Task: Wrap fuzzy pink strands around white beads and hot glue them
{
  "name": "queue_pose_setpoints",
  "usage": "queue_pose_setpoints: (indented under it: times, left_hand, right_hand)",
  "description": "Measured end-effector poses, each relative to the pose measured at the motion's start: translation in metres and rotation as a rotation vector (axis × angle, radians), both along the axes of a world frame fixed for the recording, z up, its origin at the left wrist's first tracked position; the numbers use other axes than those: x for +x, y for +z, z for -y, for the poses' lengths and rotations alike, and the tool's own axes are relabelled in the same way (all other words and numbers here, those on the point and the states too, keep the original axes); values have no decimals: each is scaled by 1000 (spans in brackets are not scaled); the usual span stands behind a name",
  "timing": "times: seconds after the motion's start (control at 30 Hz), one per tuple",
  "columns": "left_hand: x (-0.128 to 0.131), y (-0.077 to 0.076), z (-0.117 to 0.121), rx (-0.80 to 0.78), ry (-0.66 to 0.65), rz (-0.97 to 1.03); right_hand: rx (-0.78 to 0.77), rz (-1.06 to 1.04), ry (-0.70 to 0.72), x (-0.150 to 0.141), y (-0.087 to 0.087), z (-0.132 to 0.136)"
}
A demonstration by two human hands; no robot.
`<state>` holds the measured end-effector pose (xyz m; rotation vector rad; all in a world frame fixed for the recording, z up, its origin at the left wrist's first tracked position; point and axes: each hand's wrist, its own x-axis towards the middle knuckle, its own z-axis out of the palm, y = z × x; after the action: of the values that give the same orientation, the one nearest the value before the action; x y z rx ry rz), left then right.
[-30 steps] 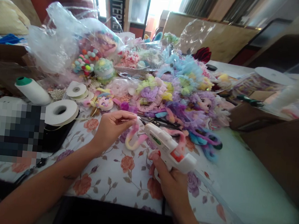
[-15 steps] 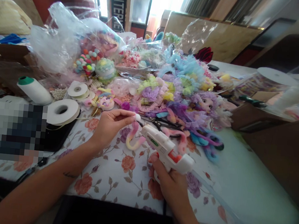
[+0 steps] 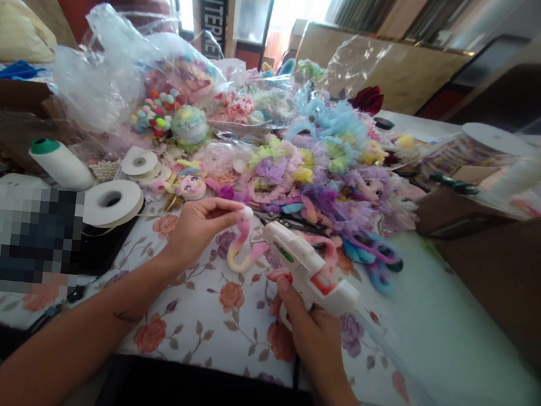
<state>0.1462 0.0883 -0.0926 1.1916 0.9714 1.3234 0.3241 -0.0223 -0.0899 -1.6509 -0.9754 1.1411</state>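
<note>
My left hand [image 3: 201, 223] is closed in a pinch on a small white ball [image 3: 248, 213]. Just below the fingertips, a fuzzy pink and yellow strip [image 3: 239, 265] curves in a loop; whether it joins the ball I cannot tell. My right hand [image 3: 309, 321] is wrapped around the handle of a white hot glue gun [image 3: 301, 257] with an orange-red trigger. The gun's nozzle points at the ball, with a gap between them. Behind the gun's tip lie black-handled scissors [image 3: 292, 221], partly covered. A clear stick trails from the gun's rear.
Ruffled pastel trims [image 3: 274, 165] and a doll's head [image 3: 190, 186] are heaped behind the hands. Ribbon spools [image 3: 124, 205] and a white thread cone [image 3: 63, 167] stand to the left. Cardboard boxes [image 3: 498, 269] bound the right side. A floral cloth [image 3: 200, 337] covers the table.
My right hand has drawn the glue gun slightly back to the right, so its nozzle is farther from the white ball. My left hand stays nearly in place with the ball.
</note>
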Motion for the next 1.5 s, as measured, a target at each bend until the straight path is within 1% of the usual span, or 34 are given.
queue_pose_setpoints:
  times: [0.1,0.23,0.37,0.47,0.63,0.7,0.83,1.03,1.3,1.4,1.5]
  left_hand:
    - [0,1,3,55,-7,-68]
    - [1,0,5,109,-3,-132]
    - [1,-1,4,126,4,-144]
    - [1,-1,3,119,9,-132]
    - [1,-1,3,71,9,-75]
    - [1,-1,3,52,7,-53]
    - [1,-1,1,20,2,-20]
    - [0,0,0,-40,-22,50]
    - [1,4,0,-120,-32,160]
    - [2,7,0,-176,-28,212]
    - [2,7,-1,-206,-28,241]
  right_hand:
    - [62,-15,-40,-3,4,-1]
    - [42,-30,-23,-3,3,-1]
    - [91,24,-9,0,-1,-3]
    - [55,-20,5,0,-1,-2]
    - [-58,-37,29,0,0,0]
    - [-56,-5,38,1,-2,0]
    - [-4,40,23,2,-5,0]
    - [-68,-4,28,1,-5,1]
    - [-134,14,19,-1,-3,2]
    - [-115,52,13,1,-4,1]
    - [-26,50,10,3,-4,1]
